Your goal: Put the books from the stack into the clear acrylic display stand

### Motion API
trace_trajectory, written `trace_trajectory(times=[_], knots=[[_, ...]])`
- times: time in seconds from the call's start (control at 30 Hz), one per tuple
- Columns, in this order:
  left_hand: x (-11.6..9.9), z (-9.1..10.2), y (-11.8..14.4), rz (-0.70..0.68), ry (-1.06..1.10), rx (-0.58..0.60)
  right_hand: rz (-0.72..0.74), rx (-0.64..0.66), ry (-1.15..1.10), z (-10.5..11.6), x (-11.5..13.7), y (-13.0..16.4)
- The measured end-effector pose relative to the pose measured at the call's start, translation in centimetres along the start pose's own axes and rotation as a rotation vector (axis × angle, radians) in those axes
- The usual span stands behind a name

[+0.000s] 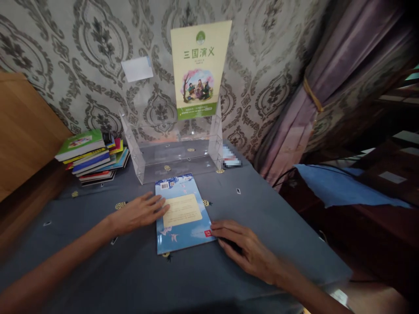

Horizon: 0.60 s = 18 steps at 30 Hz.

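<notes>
A blue book (183, 237) with a pale yellow text panel and a barcode lies flat on the table in front of me. My left hand (140, 213) rests at its left edge, fingers stretched out, the tips over the cover. At the lower right corner, my right hand (244, 248) touches the book with its fingertips, fingers extended and the thumb apart below. Behind the book stands a clear acrylic rack (176, 168) with stepped sides. A green and cream book (199, 93) stands upright on the rack's upper right part.
On the left, a stack of several books (91, 155) sits near a wooden panel (29, 131). A white card (137, 69) shows at the back. The dark patterned tablecloth (262, 218) ends at the right, near a purple curtain (294, 113) and blue cloth (330, 187).
</notes>
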<state>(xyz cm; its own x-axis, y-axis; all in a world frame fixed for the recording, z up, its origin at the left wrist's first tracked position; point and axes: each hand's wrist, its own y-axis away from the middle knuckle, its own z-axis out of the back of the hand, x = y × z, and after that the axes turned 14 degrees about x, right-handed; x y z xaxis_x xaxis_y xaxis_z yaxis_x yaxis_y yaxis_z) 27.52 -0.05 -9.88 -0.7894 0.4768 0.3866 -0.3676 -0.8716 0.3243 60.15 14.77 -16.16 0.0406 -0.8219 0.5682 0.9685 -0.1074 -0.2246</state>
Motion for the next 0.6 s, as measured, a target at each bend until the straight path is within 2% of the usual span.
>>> trace_trajectory(times=[0.1,0.2,0.4,0.6], knots=[[-0.1,0.1,-0.8,-0.073,-0.01,-0.094,0.005,-0.001,-0.005,0.0,0.0,0.0],[-0.2,-0.8,-1.1,-0.086,0.013,-0.107,-0.005,0.009,-0.012,0.0,0.1,-0.1],[-0.9,-2.3,-1.0,-0.004,0.091,-0.016,0.008,0.012,0.01,-0.1,0.0,-0.1],[-1.5,-2.2,-0.9,0.049,0.174,0.099,0.047,0.014,0.012,-0.4,-0.3,-0.1]])
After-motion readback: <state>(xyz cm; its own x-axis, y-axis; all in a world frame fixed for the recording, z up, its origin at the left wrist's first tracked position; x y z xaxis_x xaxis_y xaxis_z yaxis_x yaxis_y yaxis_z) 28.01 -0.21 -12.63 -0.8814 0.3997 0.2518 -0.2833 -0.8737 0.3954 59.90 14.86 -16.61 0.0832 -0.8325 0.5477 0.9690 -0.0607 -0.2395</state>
